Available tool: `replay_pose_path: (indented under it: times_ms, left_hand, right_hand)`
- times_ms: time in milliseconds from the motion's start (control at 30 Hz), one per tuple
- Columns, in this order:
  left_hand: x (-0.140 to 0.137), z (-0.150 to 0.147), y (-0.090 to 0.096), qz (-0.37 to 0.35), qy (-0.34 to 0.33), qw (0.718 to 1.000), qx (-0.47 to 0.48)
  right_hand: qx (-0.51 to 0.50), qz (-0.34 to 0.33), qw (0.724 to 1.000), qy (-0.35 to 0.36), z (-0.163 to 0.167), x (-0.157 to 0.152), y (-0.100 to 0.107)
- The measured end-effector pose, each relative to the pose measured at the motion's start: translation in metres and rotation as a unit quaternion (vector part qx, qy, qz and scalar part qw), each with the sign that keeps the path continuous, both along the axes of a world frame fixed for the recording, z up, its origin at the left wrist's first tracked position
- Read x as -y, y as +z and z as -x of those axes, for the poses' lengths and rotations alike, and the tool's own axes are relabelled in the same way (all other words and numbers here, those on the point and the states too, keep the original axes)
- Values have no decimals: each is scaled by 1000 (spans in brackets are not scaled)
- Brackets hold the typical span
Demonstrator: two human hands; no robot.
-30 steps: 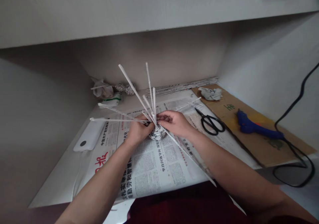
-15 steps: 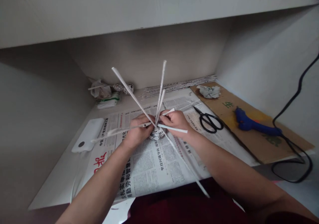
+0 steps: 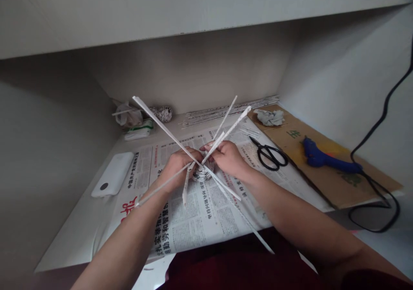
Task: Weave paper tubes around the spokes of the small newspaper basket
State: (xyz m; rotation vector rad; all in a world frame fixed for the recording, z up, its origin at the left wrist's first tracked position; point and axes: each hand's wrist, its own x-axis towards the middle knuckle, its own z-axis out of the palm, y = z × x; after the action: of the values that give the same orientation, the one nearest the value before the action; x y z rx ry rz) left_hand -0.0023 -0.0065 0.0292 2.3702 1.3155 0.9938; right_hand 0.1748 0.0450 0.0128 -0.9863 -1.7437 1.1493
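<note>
A small round piece woven from rolled newspaper (image 3: 203,176) sits between my hands, over the spread newspaper (image 3: 190,221). Long paper tubes (image 3: 161,124) stick out from it in several directions, one reaching down toward my lap. My left hand (image 3: 179,167) closes on the left side of the weave, its fingertips at the base of the tubes. On the far right side, my right hand (image 3: 227,156) pinches a paper tube (image 3: 234,120) close to where it leaves the weave. The undersides of both hands and part of the woven piece are hidden.
Black-handled scissors (image 3: 271,154) lie right of my right hand. Beyond them, a blue glue gun (image 3: 329,156) with a black cord rests on cardboard (image 3: 348,191), near crumpled paper (image 3: 269,117). Paper tubes (image 3: 219,111) line the back. A white power bank-like device (image 3: 112,174) lies left.
The tubes have swung round: upright ones now lean right, and one now points down between my arms. My right fingers have shifted slightly along the weave.
</note>
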Motion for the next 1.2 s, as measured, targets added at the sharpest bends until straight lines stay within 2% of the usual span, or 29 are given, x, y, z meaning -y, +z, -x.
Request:
replay_pose_path:
  times_ms: [100, 233, 400, 600, 767, 933, 1000, 1100, 1200]
  left_hand:
    - [-2, 3, -6, -25, -29, 999, 0]
    - [-2, 6, -10, 15, 22, 999, 30]
    - [-4, 3, -14, 53, 41, 995, 71]
    - [-5, 1, -17, 64, 68, 988, 124]
    - [-7, 2, -18, 67, 37, 988, 137]
    - [-5, 2, -13, 53, 42, 988, 137]
    - [-4, 0, -11, 34, 52, 990, 130]
    - [-3, -1, -10, 8, 82, 988, 132]
    - [-4, -2, -10, 0, 118, 983, 142]
  right_hand:
    - [14, 1, 1000, 0, 0, -3, -7]
    - [30, -9, 999, -14, 1, -4, -11]
    - [53, -20, 998, -22, 1, 0, -8]
    - [3, -2, 999, 37, 2, 6, -2]
    - [-31, 31, 997, 69, 1, 10, 2]
    - [-80, 48, 991, 93, -2, 11, 10]
    - [-89, 50, 992, 77, -5, 7, 13]
    - [-64, 33, 997, 37, -12, -3, 14]
    - [2, 39, 997, 64, -17, -11, 13]
